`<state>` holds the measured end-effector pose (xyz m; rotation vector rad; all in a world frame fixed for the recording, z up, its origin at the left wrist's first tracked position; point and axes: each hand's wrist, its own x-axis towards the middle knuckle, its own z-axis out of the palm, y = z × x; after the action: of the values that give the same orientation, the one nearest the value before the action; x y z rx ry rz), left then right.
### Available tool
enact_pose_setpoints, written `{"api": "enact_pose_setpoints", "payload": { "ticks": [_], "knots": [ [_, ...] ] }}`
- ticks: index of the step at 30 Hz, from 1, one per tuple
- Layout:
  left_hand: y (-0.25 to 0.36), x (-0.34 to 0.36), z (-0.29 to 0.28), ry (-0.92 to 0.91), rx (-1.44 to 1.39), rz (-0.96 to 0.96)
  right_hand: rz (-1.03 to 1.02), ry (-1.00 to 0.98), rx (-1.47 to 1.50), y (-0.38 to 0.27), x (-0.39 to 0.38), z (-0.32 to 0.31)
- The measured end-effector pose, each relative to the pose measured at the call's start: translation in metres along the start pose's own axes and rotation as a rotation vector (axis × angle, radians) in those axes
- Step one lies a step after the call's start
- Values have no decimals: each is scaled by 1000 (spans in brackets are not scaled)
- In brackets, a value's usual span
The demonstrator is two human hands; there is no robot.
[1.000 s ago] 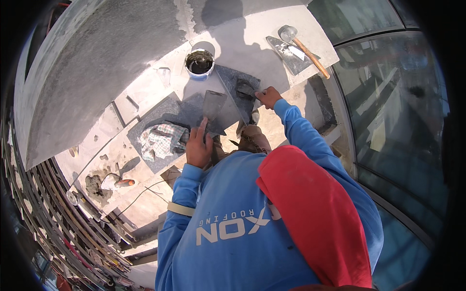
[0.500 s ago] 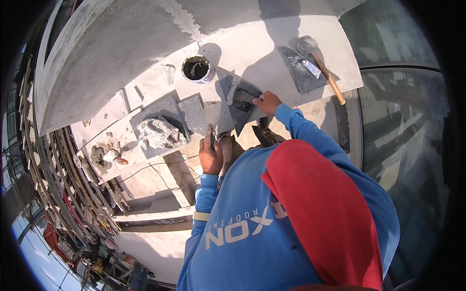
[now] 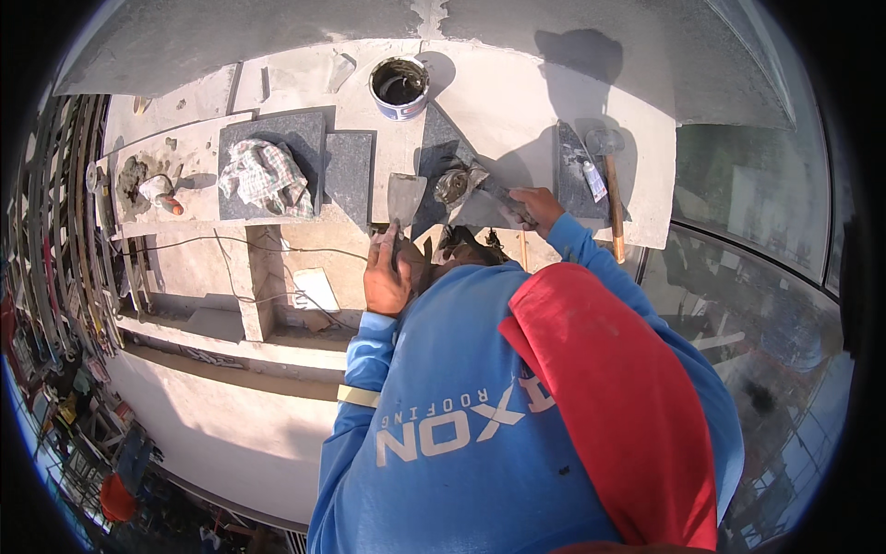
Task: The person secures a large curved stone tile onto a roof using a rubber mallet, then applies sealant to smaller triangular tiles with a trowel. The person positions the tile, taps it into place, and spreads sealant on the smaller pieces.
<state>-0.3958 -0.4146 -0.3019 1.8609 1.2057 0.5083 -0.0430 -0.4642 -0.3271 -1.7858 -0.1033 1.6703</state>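
My left hand (image 3: 388,277) is closed round the handle of a putty knife (image 3: 406,196), its wide grey blade pointing away from me. To the right, my right hand (image 3: 538,209) grips a flat grey scraper (image 3: 501,202), its far end close to a lump of grey paste (image 3: 454,186). That paste lies over a dark stone tile (image 3: 439,146) between my hands. Beyond the tile stands an open can (image 3: 401,112) with dark grey paste inside. The tile's near part is partly hidden by the tools and paste.
Left of my hands, a checked cloth (image 3: 266,175) lies on dark tiles (image 3: 348,175). Farther left is an orange-handled tool (image 3: 159,191) beside spilled mortar. At right, a mallet (image 3: 613,194) and a tube (image 3: 594,181) lie by another dark tile (image 3: 570,152). A cable (image 3: 277,247) crosses below.
The whole view has turned and shifted. My right hand has moved rightward from the tile, and the scraper and grey paste show more clearly. My left hand keeps its putty knife.
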Motion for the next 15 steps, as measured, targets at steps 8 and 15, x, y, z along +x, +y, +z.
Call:
{"api": "enact_pose_setpoints", "payload": {
  "ticks": [8, 15],
  "knots": [
    [-25, -12, -1, 120, -4, 7, 27, -126, -206, -74, 69, 1],
    [-36, -16, -30, 73, -15, -84, -65, -446, -1151, -178, 93, 72]
  ]
}}
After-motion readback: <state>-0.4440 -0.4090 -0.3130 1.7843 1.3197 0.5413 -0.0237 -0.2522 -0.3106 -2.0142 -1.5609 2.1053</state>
